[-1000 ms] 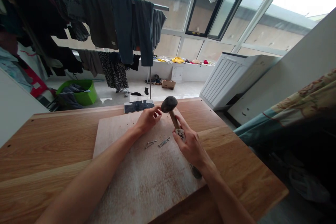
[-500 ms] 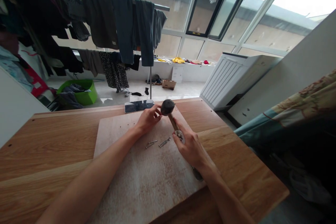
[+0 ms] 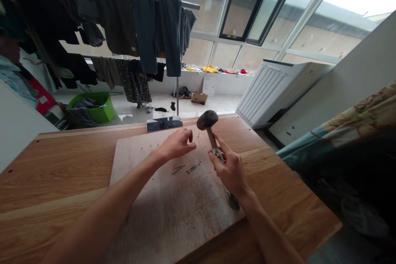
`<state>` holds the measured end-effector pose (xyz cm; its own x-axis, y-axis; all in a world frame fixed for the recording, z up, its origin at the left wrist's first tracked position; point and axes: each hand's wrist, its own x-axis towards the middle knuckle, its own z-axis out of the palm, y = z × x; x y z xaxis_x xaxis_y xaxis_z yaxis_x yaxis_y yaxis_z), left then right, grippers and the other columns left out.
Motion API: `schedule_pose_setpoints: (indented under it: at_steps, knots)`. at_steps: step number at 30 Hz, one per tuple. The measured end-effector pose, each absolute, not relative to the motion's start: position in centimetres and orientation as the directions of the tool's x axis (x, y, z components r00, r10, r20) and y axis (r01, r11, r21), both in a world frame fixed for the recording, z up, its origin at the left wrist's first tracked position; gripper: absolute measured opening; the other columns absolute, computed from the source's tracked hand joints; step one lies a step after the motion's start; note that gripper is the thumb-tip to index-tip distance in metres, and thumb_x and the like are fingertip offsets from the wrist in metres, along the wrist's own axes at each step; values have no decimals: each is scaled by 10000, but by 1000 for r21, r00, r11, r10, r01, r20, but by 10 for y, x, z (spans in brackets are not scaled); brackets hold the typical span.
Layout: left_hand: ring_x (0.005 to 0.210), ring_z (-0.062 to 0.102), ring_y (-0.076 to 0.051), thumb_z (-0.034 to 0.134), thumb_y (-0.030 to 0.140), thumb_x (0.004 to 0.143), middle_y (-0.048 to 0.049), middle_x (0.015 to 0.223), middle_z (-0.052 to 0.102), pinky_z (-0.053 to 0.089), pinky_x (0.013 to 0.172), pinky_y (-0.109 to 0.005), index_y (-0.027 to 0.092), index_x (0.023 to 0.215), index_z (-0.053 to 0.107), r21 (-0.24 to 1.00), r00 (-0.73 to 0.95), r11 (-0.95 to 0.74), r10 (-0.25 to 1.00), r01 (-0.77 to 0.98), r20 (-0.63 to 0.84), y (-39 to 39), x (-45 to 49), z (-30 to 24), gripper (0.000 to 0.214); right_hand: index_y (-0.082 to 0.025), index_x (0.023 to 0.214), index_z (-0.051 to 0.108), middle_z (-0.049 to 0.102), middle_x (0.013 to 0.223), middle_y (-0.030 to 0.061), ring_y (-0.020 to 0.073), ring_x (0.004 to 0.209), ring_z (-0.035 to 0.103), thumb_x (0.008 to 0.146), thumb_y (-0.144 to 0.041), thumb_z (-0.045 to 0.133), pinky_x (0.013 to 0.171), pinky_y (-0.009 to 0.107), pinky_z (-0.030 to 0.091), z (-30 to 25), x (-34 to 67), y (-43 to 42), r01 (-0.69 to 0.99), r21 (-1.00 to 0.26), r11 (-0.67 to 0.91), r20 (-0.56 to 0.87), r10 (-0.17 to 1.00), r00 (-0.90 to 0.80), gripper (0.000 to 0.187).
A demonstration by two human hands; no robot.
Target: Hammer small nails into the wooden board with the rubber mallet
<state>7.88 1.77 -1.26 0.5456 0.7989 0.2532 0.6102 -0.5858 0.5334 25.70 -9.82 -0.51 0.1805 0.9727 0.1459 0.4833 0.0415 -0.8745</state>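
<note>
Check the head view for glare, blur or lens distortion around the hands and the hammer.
Head view: the windows are blown out white at upper right; straight window frames bow from wide-angle distortion. The hammer in the right hand and the left hand are fairly sharp; the nails on the board are small but discernible.

I count: one hammer (image 3: 208,121); one pale board (image 3: 161,206) on one wooden table (image 3: 62,169); one phone (image 3: 163,124); one standing nail (image 3: 198,134); loose nails (image 3: 187,168) in two small clusters, exact number unclear; one green basket (image 3: 102,109); two hands.
</note>
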Motion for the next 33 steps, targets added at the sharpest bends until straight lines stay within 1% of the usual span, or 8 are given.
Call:
schedule_pose_setpoints:
  at_steps: [2,5,8,12,18,21,27,33]
  knots:
    - [545,493,-153,716,248,685,3,615,567,374,524,-277,219,608,571,482,689,-650,715,588,123,3,82,-2,167,-250,1513,454,731,895,28,217,722,698,850,-301,616,625,303,581,-6,260,-98,473,-881,32,160,959,234,685]
    - [436,398,-130,753,265,648,25,477,485,319,469,-281,224,505,527,407,785,-715,620,569,-10,-15,87,7,271,-204,1510,455,684,772,-6,153,550,612,855,-320,614,528,244,528,-9,263,-96,493,-869,43,195,945,261,684]
    - [456,443,-133,729,267,680,13,505,533,344,480,-276,215,530,560,350,809,-747,584,565,-58,-23,91,9,232,-187,1506,460,646,717,-27,125,495,557,873,-336,591,510,225,507,-13,263,-94,515,-854,70,225,943,244,663]
    - [587,567,-167,671,269,734,-28,657,649,413,564,-292,193,642,619,286,832,-784,541,551,-121,-22,92,12,130,-183,1488,489,643,714,-23,124,523,571,877,-325,583,527,219,506,-19,262,-92,559,-821,117,280,935,216,634]
    - [687,636,-217,630,261,771,-55,759,685,431,592,-318,189,761,614,233,830,-797,544,557,-122,-24,94,12,74,-191,1486,495,648,707,-14,133,528,580,890,-325,586,527,229,502,-21,262,-91,576,-808,126,283,940,191,618]
    - [756,639,-224,634,286,781,-66,848,684,449,637,-324,184,892,601,238,840,-810,539,536,-56,-24,90,16,154,-197,1493,486,629,665,-26,127,503,557,901,-334,589,516,226,490,-20,263,-92,580,-807,106,263,945,194,616]
    - [854,639,-211,584,260,816,-55,992,677,457,706,-310,202,993,617,295,807,-784,587,546,68,-10,77,23,190,-181,1488,492,620,643,-36,131,506,558,889,-345,583,529,229,502,-21,264,-91,588,-802,106,281,935,215,627]
    - [769,673,-244,598,321,834,-94,885,710,474,639,-324,167,895,640,264,709,-696,703,668,60,-17,94,2,171,-182,1496,479,665,707,-26,126,513,570,876,-348,585,542,230,514,-25,266,-89,583,-805,111,291,930,225,651]
